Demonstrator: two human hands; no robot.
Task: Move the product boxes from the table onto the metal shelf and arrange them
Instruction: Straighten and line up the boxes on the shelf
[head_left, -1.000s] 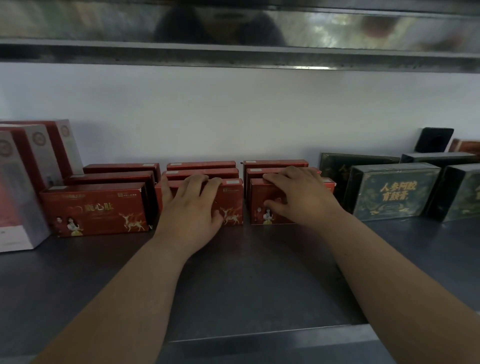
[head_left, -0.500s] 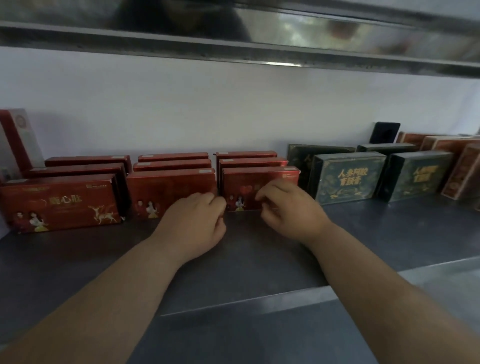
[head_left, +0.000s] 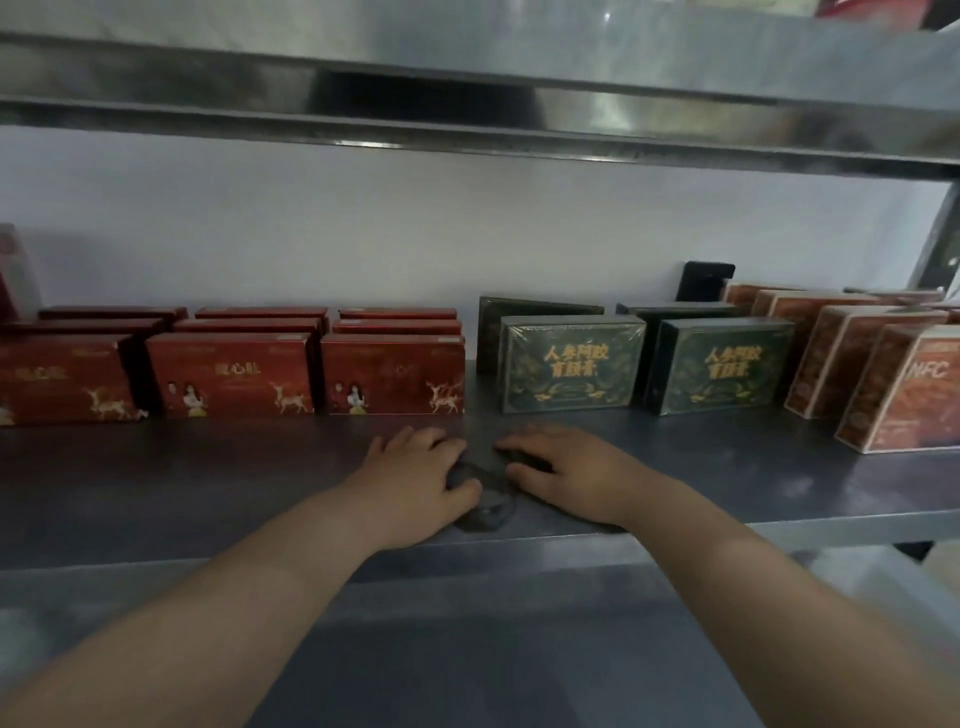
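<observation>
Three rows of red boxes (head_left: 392, 374) stand on the metal shelf (head_left: 208, 478). Each row is three boxes deep, and the fronts make one even line. To the right of them stand the green boxes (head_left: 571, 364), and further right the brown boxes (head_left: 904, 389), which are turned at an angle. The left hand (head_left: 415, 478) and the right hand (head_left: 571, 467) lie on the bare shelf just in front of the gap between the red and green boxes. They are near each other, with fingers loosely bent, holding nothing and touching no box. I judge that the arranging of the red group is finished. The next move calls for drawing both hands back to fetch more boxes from the tabletop, which is not in view. Perhaps the angled brown boxes need squaring too.
</observation>
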